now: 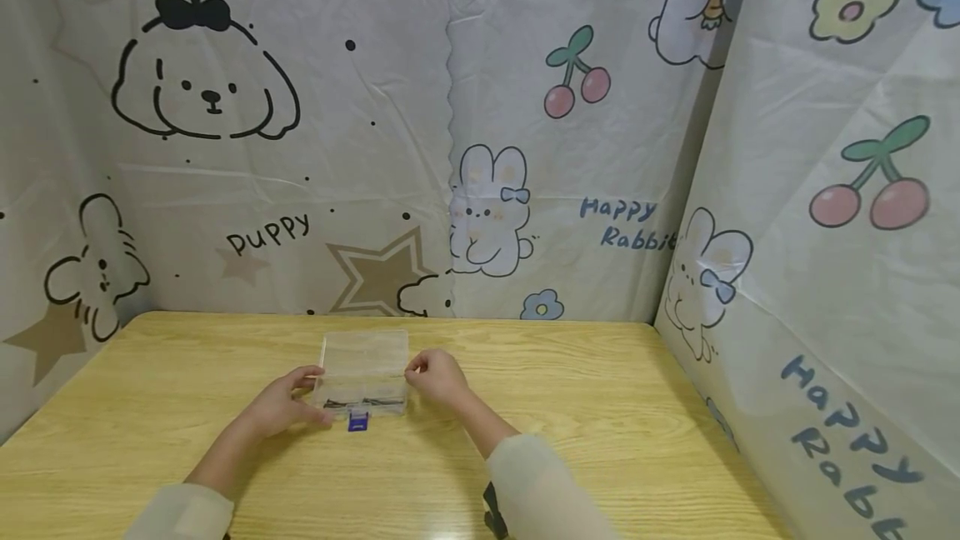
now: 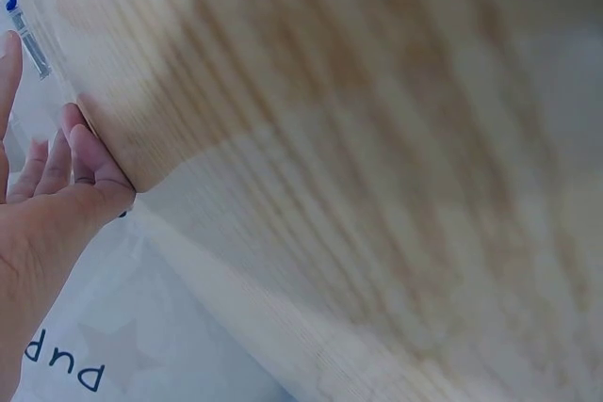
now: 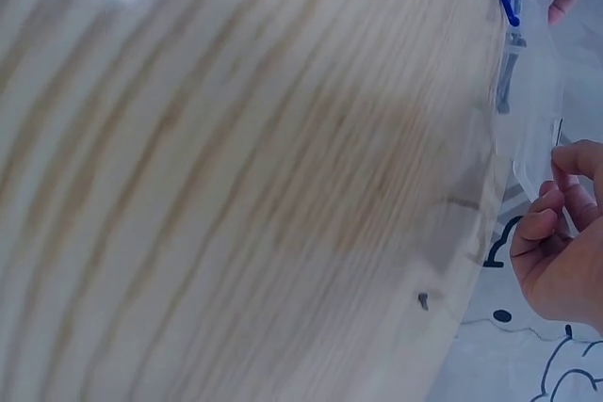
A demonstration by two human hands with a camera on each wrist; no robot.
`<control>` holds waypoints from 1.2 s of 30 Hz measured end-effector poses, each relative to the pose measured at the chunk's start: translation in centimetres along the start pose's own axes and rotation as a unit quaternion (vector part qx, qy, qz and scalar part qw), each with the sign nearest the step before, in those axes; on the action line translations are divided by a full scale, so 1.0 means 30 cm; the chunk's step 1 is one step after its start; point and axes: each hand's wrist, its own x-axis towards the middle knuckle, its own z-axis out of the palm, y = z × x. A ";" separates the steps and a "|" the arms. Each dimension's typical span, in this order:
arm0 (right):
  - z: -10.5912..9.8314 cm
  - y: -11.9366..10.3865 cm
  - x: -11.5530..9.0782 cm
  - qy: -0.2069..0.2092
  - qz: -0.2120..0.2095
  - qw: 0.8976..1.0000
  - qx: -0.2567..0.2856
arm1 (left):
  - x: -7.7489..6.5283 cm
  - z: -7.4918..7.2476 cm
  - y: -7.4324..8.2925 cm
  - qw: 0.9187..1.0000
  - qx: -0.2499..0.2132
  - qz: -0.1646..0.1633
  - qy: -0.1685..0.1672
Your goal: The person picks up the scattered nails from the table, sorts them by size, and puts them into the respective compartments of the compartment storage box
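A clear plastic box (image 1: 360,394) with a blue latch (image 1: 358,421) sits near the back of the table, its transparent lid (image 1: 365,352) folded back. Thin dark pieces like screws (image 1: 382,401) lie along its front part. My left hand (image 1: 281,402) grips the box's left side, thumb at the front corner and fingers further back. At the right side, my right hand (image 1: 438,375) pinches the box's edge near the lid with thumb and forefinger, other fingers curled. In the right wrist view, the box (image 3: 528,91) shows edge-on beside the right fingertips.
A wood-grain table (image 1: 525,407) spreads around the box. Behind it and on both sides hang printed cloth sheets (image 1: 375,148) with cartoon animals and cherries. A small dark piece (image 3: 422,301) shows on the tabletop in the right wrist view.
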 end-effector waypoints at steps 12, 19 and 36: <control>0.035 -0.022 0.010 0.008 0.016 1.000 0.000 | 0.001 0.002 0.005 1.000 -0.001 -0.003 0.001; 0.064 -0.013 0.016 0.001 0.026 1.000 -0.007 | 0.003 0.002 0.004 1.000 0.004 -0.002 0.002; 0.074 -0.021 0.011 0.010 0.032 0.999 0.001 | 0.000 0.002 0.005 1.000 -0.001 -0.007 0.001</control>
